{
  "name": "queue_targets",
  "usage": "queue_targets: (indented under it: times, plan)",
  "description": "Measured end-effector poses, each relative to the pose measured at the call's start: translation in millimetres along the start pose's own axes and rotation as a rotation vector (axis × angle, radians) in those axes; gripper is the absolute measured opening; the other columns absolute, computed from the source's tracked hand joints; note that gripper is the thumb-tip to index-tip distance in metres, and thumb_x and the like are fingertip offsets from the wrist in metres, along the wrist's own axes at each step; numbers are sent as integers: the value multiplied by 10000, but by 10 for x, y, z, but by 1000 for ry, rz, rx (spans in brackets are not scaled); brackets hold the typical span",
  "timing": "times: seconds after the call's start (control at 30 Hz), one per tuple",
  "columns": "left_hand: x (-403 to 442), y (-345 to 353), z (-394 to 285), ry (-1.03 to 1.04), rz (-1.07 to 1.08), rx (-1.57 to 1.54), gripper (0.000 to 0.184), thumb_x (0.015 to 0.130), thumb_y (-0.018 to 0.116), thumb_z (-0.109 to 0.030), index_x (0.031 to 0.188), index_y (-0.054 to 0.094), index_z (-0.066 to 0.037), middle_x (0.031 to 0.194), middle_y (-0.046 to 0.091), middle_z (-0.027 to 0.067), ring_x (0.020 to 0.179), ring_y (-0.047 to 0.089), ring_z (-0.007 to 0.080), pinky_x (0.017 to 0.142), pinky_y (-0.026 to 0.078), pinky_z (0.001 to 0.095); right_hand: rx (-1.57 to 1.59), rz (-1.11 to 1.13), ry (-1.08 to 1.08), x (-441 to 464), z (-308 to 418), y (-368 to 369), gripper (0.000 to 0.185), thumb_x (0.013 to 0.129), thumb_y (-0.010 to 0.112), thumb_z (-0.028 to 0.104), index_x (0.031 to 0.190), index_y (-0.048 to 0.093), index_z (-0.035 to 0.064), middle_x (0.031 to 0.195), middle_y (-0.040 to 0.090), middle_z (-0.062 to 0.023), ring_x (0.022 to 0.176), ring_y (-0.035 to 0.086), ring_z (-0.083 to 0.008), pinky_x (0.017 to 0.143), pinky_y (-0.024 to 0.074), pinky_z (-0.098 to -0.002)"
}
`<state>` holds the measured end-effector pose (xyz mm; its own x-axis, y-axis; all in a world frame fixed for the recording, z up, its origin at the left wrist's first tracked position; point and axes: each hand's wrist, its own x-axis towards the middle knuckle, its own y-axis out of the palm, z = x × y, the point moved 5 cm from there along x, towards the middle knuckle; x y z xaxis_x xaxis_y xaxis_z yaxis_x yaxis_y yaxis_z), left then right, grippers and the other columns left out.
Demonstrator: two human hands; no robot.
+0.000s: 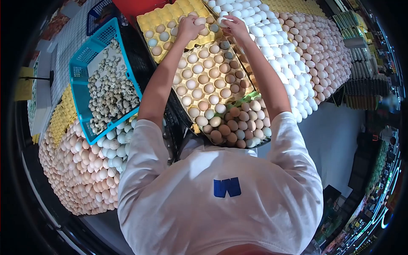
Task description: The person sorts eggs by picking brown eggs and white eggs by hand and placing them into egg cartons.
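Pinkish-white egg (199, 21) — smooth, rounded

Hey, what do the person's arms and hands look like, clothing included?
Loose white cloth short sleeves leave the forearms bare. The left hand and right hand are ungloved, and no watch or bracelet shows. The matching white cloth T-shirt carries an angular, two-part blue marking.

A pale pinkish egg (199, 21) in the left hand (189, 29); a whitish egg (222, 21) at the right hand (236, 29). Yellow tray (146, 23) beneath the left hand, teal basket (80, 91) with dark-speckled cream eggs (112, 100) farther left. White eggs (274, 49) right of the right hand.
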<state>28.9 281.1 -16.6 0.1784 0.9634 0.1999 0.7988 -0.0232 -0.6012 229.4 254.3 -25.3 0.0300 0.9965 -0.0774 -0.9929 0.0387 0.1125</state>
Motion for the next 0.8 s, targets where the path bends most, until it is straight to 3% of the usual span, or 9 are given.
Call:
queue_targets:
  times: [0.07,0.1,0.13,0.2,0.23,0.37,0.6,0.7,0.8]
  plan:
    - [154,-137,90,-24,-29,37,497,703,770,-283,1092,636,-4,959,689,143,853,668,196,746,529,311,-188,-69,-9,404,-111,68,361,811,707,242,1090,628,26,900,664,-71,802,625,-135,666,499,-253]
    - [220,-187,164,-38,-58,92,492,709,763,-295,1088,639,-7,959,689,146,858,669,201,756,527,316,-443,-140,-89,530,-81,132,413,747,741,259,1077,634,35,884,678,-105,815,646,-196,716,512,-324]
    - [293,-242,243,-54,-87,148,488,714,756,-308,1085,643,-11,959,689,149,862,670,206,766,525,320,-440,-132,-97,647,-93,192,413,747,741,259,1077,634,35,884,678,-105,815,646,-196,716,512,-324]
    - [393,-314,401,-80,-74,185,517,722,747,-322,1121,624,-17,960,689,157,863,673,218,770,524,326,-795,-163,-383,699,-8,357,443,688,747,216,1078,635,38,916,679,-162,851,653,-295,763,512,-383]
    - [455,-358,465,-94,-111,220,524,723,749,-317,1130,612,-16,947,689,155,852,671,225,763,525,332,-797,-145,-439,710,13,427,426,681,723,159,1079,634,38,937,665,-191,900,625,-363,812,492,-421]
    - [750,-328,622,-60,-161,130,528,724,756,-292,1134,582,-8,926,680,151,845,657,246,760,519,354,-970,-112,-603,884,-13,584,374,716,691,119,1077,639,35,982,641,-200,943,586,-368,888,454,-427]
    - [1223,72,510,98,-156,145,439,730,752,-266,1058,606,-14,980,633,144,903,629,262,785,507,368,-837,-51,-474,755,-158,505,340,743,656,100,1069,625,9,1021,621,-196,947,575,-355,868,455,-427]
    - [1319,287,413,84,-87,214,385,750,711,-256,1089,634,-93,1039,609,146,953,613,296,837,498,405,-663,-105,-536,204,69,380,259,799,600,76,1044,612,-6,975,612,-184,929,570,-335,843,452,-401]
    - [1372,464,527,27,-83,323,380,763,675,-235,1123,634,-119,1084,589,155,983,604,316,870,489,418,-484,-36,-415,-447,49,199,178,862,595,91,1019,631,14,981,613,-122,821,586,-219,700,481,-303]
